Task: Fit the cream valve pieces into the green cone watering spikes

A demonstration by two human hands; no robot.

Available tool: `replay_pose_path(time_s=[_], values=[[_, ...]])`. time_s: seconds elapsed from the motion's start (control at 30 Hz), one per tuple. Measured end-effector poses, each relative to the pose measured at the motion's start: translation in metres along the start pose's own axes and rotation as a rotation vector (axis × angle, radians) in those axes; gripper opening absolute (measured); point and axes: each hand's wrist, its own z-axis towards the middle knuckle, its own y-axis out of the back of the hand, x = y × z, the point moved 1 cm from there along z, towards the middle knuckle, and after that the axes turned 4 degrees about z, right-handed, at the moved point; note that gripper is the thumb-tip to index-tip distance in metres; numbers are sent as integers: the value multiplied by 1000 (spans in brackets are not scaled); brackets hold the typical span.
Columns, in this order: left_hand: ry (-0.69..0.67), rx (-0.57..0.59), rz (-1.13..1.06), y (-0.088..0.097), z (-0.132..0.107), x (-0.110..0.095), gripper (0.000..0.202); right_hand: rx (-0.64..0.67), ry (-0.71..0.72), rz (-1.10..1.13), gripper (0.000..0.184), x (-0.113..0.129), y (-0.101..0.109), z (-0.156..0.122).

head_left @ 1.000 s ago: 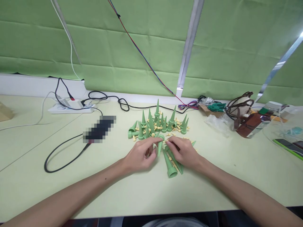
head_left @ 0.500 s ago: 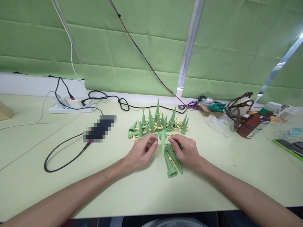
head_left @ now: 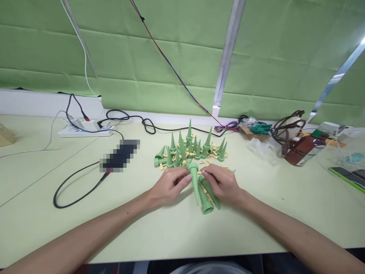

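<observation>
A green plastic watering spike (head_left: 194,182) points down toward me, its wide collar uppermost. The thumb and fingers of my left hand (head_left: 173,184) are closed on it near the collar. My right hand (head_left: 222,182) pinches a small yellow valve piece (head_left: 200,172), whose end reaches the side of that collar. Whether the two parts are joined I cannot tell. Just below and partly under my right hand lie more green spikes (head_left: 205,203) with yellow pieces among them. Beyond both hands, several green spikes (head_left: 207,142) stand point up amid scattered yellow valve pieces (head_left: 211,155).
To the left lie a blurred dark device (head_left: 119,156) on a black cable and a white power strip (head_left: 85,131). On the right are a plastic bag (head_left: 265,150), a brown bottle (head_left: 306,150) and a green-edged phone (head_left: 348,179). Green blinds (head_left: 171,61) hang behind the table.
The green spike has come nearer to me and slightly left, and my left fingers now close on it. My right hand has shifted slightly left with the yellow valve piece.
</observation>
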Motion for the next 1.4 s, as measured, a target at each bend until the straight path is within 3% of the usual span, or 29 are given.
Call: replay_pose_path(time_s=[0.73, 1.07, 1.4], values=[[109, -2, 48, -2, -1, 1, 34, 27, -24, 32, 14, -2, 1, -1], [49, -61, 93, -5, -5, 4, 20, 37, -42, 35, 14, -3, 1, -1], [-97, -152, 156, -2, -2, -2, 30, 108, -62, 24, 17, -1, -1, -3]])
